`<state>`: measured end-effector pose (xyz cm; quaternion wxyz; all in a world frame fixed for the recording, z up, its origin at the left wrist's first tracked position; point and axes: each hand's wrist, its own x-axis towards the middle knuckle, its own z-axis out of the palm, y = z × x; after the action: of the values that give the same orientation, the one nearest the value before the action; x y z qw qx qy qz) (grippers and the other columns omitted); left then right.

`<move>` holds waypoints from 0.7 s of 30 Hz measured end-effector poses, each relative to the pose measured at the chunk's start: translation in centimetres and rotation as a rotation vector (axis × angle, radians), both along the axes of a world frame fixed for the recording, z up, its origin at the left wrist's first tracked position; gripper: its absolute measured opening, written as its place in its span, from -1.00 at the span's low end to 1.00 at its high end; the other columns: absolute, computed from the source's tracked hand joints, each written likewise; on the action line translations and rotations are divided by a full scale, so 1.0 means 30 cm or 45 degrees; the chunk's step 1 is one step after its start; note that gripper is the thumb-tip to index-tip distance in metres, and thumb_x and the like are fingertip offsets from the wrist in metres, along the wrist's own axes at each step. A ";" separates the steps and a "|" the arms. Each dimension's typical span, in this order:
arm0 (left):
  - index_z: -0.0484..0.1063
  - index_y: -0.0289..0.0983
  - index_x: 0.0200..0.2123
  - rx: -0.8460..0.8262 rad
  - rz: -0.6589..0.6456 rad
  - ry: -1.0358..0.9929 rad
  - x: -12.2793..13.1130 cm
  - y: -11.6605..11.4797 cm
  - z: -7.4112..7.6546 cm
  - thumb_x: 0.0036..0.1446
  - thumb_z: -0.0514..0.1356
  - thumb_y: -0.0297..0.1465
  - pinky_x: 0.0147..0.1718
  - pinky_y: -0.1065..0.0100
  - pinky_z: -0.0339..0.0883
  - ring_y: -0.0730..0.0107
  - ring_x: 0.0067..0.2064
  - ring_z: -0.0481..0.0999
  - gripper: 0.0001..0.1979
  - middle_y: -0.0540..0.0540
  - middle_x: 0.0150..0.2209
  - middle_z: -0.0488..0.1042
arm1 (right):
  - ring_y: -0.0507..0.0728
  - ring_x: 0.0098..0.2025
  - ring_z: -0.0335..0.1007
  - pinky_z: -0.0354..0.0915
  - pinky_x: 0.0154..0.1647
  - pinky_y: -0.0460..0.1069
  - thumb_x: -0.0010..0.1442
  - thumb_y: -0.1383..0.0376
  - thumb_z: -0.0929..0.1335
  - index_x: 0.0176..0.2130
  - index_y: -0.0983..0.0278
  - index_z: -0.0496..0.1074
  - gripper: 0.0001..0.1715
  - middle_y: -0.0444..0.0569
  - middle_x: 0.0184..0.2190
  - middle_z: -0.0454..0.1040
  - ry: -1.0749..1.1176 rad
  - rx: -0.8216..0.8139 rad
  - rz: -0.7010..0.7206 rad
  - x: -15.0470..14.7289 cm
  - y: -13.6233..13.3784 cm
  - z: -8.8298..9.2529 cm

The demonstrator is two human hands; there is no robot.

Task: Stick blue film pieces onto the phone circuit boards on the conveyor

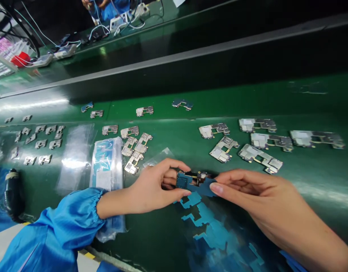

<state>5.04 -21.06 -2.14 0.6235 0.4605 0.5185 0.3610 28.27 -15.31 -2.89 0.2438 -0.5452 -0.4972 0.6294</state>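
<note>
Head view, held circuit board [201, 186], green worktable [174, 136], cables [99, 26] beyond

Just the one cam here, worn on my head, so you're basically getting my eyeline: forward and down at the green bench [312, 104]. It's pretty close in, with my left hand [153, 186] and right hand [256, 192] a bit below center. My blue sleeve [60, 223] comes in from the bottom left. View's kinda tilted, the long ledge [236, 44] runs uphill to the right. Far end reaches a red object [20, 59] way up top left.
</note>
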 end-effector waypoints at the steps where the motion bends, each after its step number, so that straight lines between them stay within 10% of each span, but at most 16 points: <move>1: 0.41 -0.23 0.07 0.000 -0.003 -0.001 0.001 0.000 0.000 0.15 0.42 -0.33 -0.26 0.28 0.55 0.27 -0.30 0.68 -0.55 -0.10 -0.27 0.64 | 0.15 -0.48 0.45 0.39 -0.50 -0.01 -0.23 -0.17 0.63 -0.49 0.11 0.67 -0.53 -0.02 -0.50 0.60 -0.013 0.007 0.000 -0.001 0.000 0.002; 5: 0.42 -0.21 0.02 0.026 0.018 -0.018 0.005 0.001 -0.001 0.12 0.44 -0.36 -0.10 0.25 0.56 0.18 -0.10 0.70 -0.58 -0.18 -0.04 0.65 | 0.16 -0.46 0.48 0.42 -0.49 -0.01 -0.24 -0.19 0.62 -0.50 0.09 0.68 -0.54 0.00 -0.47 0.64 -0.040 0.037 0.007 -0.009 0.002 0.012; 10: 0.38 -0.17 0.14 -0.123 0.017 -0.118 0.006 0.002 0.012 0.09 0.46 -0.39 -0.36 0.38 0.58 0.18 -0.17 0.72 -0.43 -0.20 0.05 0.59 | 0.18 -0.50 0.49 0.43 -0.55 0.00 -0.30 -0.27 0.60 -0.56 0.07 0.66 -0.48 0.03 -0.50 0.64 -0.045 0.059 0.005 -0.029 0.014 0.029; 21: 0.56 -0.28 -0.04 -0.234 0.015 -0.472 -0.014 0.026 0.036 0.31 0.31 -0.37 -0.26 0.38 0.68 0.14 -0.12 0.73 -0.81 -0.22 0.03 0.59 | 0.20 -0.51 0.55 0.45 -0.57 -0.05 -0.18 -0.16 0.58 -0.55 0.07 0.67 -0.61 0.02 -0.50 0.65 -0.044 0.086 0.061 -0.026 0.012 0.036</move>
<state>4.62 -20.29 -1.07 0.7456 0.3241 0.4283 0.3945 27.50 -14.96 -1.80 0.2384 -0.5354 -0.5351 0.6084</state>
